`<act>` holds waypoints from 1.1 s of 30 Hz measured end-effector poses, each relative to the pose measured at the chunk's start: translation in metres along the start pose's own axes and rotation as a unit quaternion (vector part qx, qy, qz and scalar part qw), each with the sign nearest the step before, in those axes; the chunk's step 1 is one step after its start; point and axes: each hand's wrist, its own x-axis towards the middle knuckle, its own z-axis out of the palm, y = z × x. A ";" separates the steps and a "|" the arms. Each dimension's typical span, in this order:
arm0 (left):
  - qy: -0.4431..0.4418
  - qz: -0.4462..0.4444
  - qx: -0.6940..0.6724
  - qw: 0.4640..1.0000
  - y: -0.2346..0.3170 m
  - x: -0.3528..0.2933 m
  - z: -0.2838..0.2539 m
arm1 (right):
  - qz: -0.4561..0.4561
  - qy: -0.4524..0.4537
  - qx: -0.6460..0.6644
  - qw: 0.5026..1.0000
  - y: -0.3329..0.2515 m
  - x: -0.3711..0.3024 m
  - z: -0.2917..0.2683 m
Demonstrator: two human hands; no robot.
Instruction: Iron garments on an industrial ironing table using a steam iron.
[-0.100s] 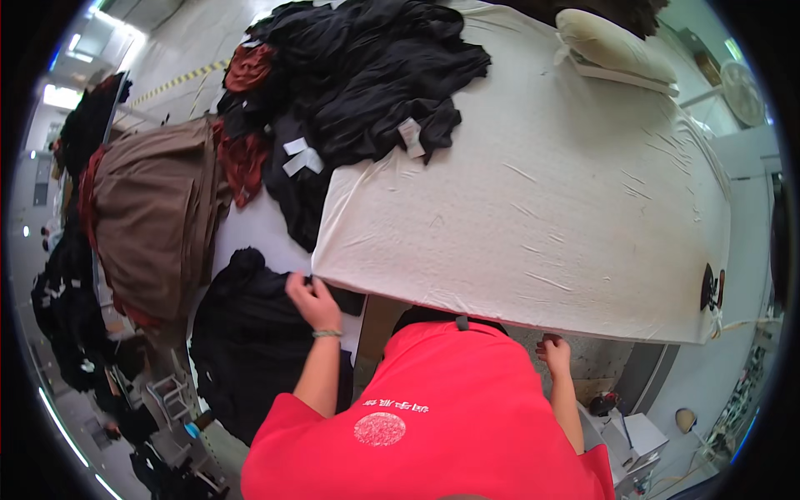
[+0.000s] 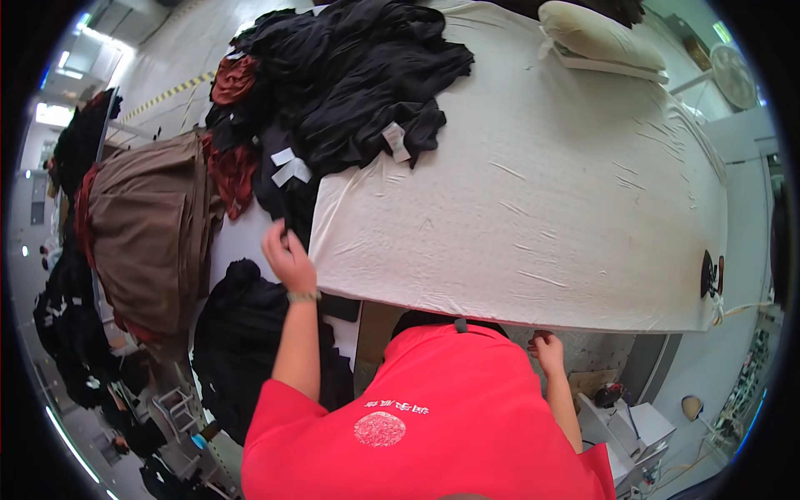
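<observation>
My left hand (image 2: pixel 289 258) is raised beside the left corner of the padded white table (image 2: pixel 517 208). Its thumb and fingers are apart, with the fingertips at the lower end of a black garment (image 2: pixel 367 75) that hangs over the table's left side. Whether they touch the cloth is hard to tell. White labels (image 2: pixel 290 169) show on this garment pile. Below my left forearm, another black garment (image 2: pixel 242 333) lies bunched on a pale surface. Off the table's front edge, my right hand (image 2: pixel 547 352) hangs low, fingers loosely curled and nothing visible in them.
A stack of brown garments (image 2: pixel 137 237) with dark red cloth (image 2: pixel 232 179) stands at the left. A cream cushion (image 2: pixel 600 37) rests at the table's far right. An iron (image 2: pixel 710 275) sits at the right edge, its cord trailing away. White equipment (image 2: pixel 637 433) stands at lower right.
My left hand has moved up and away from the bunched black garment toward the hanging black cloth. My right hand stays low by the front edge. The view has shifted slightly.
</observation>
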 end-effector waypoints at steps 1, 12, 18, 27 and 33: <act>-0.037 0.031 -0.037 0.998 0.010 0.040 0.026 | 0.003 0.007 0.011 1.000 -0.002 -0.010 0.006; -0.056 0.107 0.425 0.897 -0.019 0.258 0.189 | 0.068 0.208 0.153 0.964 0.131 -0.080 -0.022; 0.230 0.131 0.179 0.948 0.151 0.397 0.292 | 0.201 0.116 0.005 0.973 0.235 -0.063 0.001; -0.165 0.485 -0.167 0.842 0.629 -0.098 0.268 | 0.069 0.155 -0.040 0.985 0.257 -0.004 -0.105; -0.735 0.211 -0.353 0.540 0.633 -0.389 0.278 | 0.019 0.233 0.146 0.961 0.270 0.014 -0.252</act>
